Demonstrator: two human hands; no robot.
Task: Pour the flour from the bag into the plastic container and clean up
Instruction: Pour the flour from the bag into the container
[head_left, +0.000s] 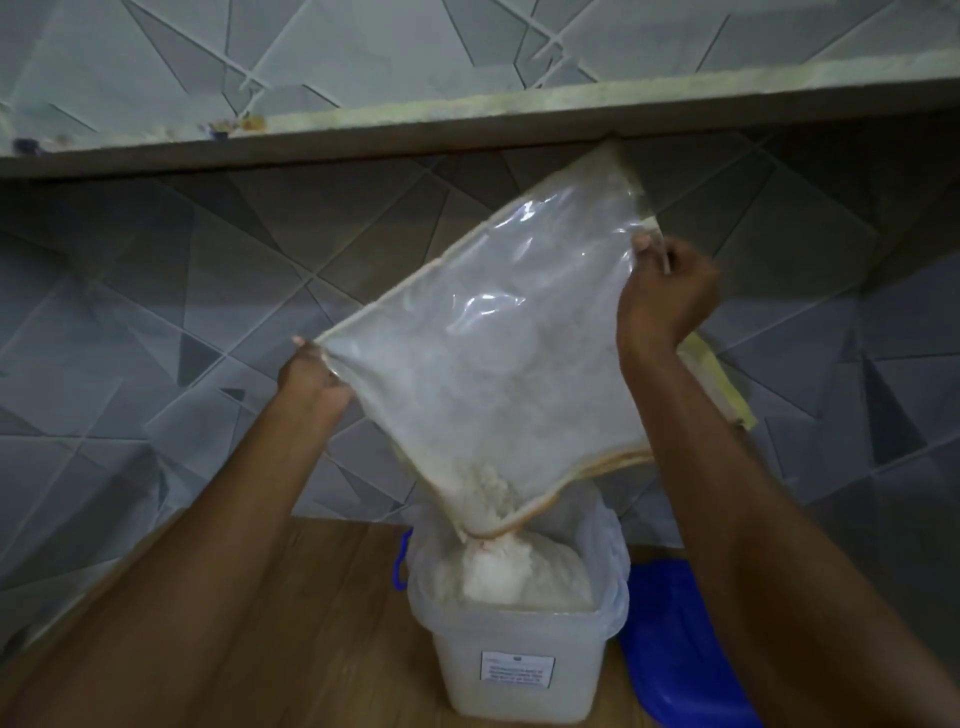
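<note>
I can read no text here. The only printing I see is a small white label (518, 671) stuck to the front wall of the plastic container (467, 665); it carries a small round mark at its top and a few lines of dark print, all too blurred and small for me to make out.

A home kitchen: a wall of grey geometric tiles (156, 312), a shelf (467, 122) above, a wooden bench (322, 623) carrying a flour-filled plastic container (514, 670).
</note>
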